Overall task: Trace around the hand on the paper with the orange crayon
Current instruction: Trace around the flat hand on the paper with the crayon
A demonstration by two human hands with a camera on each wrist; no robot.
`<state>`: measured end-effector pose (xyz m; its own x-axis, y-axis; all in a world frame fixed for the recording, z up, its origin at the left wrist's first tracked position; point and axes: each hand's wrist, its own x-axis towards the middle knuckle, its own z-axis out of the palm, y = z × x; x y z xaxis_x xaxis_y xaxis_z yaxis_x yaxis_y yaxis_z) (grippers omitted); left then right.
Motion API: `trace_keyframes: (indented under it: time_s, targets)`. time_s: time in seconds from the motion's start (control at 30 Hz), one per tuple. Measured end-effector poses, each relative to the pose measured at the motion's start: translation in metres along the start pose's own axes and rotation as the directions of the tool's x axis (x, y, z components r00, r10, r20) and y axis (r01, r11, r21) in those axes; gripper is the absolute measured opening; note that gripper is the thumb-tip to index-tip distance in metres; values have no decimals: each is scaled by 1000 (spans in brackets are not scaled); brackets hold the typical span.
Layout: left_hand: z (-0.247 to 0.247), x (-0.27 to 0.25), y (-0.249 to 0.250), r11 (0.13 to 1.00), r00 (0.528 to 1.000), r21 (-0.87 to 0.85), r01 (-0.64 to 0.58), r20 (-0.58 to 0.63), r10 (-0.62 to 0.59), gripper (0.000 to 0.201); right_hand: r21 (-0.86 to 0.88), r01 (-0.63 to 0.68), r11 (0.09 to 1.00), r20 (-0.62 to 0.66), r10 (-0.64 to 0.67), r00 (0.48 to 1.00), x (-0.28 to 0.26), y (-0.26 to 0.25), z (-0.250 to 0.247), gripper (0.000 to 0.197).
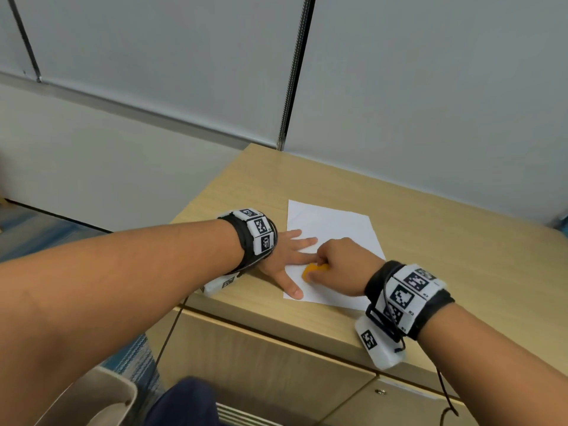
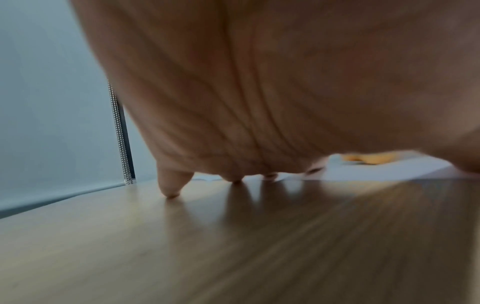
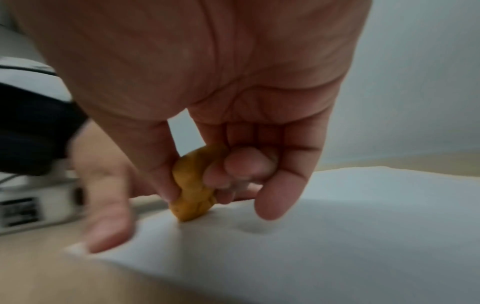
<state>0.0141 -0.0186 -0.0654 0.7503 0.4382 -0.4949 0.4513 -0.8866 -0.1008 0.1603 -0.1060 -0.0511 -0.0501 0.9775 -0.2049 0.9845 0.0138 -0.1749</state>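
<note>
desk: The wooden desk carries everything; its near edge runs just under both wrists.

paper: The white paper lies flat on the desk, long axis running away from the person, near corner close to the desk edge.

left hand: The left hand lies palm down with fingers straight and spread, partly on the paper's left side. The thumb points toward the person at the paper's near-left corner; the other fingers reach rightward across the sheet. It holds nothing and acts as the template.

right hand: The right hand comes in from the right with knuckles up, wrist lifted off the desk and fingers curled, clamped on the crayon. In the right wrist view the thumb and curled fingers pinch it while the little finger hangs free over the paper.

orange crayon: The orange crayon is a short, chunky piece, tilted with its lower end touching the paper. It sits in the open notch between the left thumb and the left index finger, just right of the thumb.

key relation: The outline to follow lies immediately left of the crayon tip, so the right hand alone is placed to do the tracing. The next stroke probably runs along the thumb's inner side or up the index finger.

line on paper: No orange mark can be made out; the views are too blurred to tell.
</note>
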Motion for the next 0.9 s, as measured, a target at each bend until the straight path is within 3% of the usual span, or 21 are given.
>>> trace_keyframes:
  time_s: [0.1, 0.23, 0.37, 0.53, 0.63, 0.8, 0.9]
  targets:
    - [1, 4, -1, 1000, 1000, -21, 10, 20, -10, 96, 4, 42, 999, 48, -42, 998, -5, -4, 2, 40]
    - [2, 6, 0, 999, 999, -25, 32, 37, -31, 98, 1, -93, 996, -17, 93, 996, 5, 15, -12, 38]
    - [2, 6, 0, 999, 999, -24, 29, 28, -29, 97, -36, 35, 999, 28, -34, 999, -6, 2, 4, 37]
    - [3, 10, -1, 999, 998, -19, 45, 49, -44, 100, 27, -114, 993, 10, 114, 993, 1, 12, -11, 39]
    - [1, 9, 1, 999, 998, -11, 44, 46, -43, 99, -8, -21, 1000, 33, 21, 999, -3, 1, -1, 38]
    - [3, 9, -1, 998, 998, -41, 40, 44, -38, 100, 32, -119, 992, 30, 118, 993, 3, 13, -13, 37]
    - [3, 8, -1, 999, 999, -39, 38, 38, -37, 98, 18, -27, 999, 34, 27, 999, -2, 4, -3, 33]
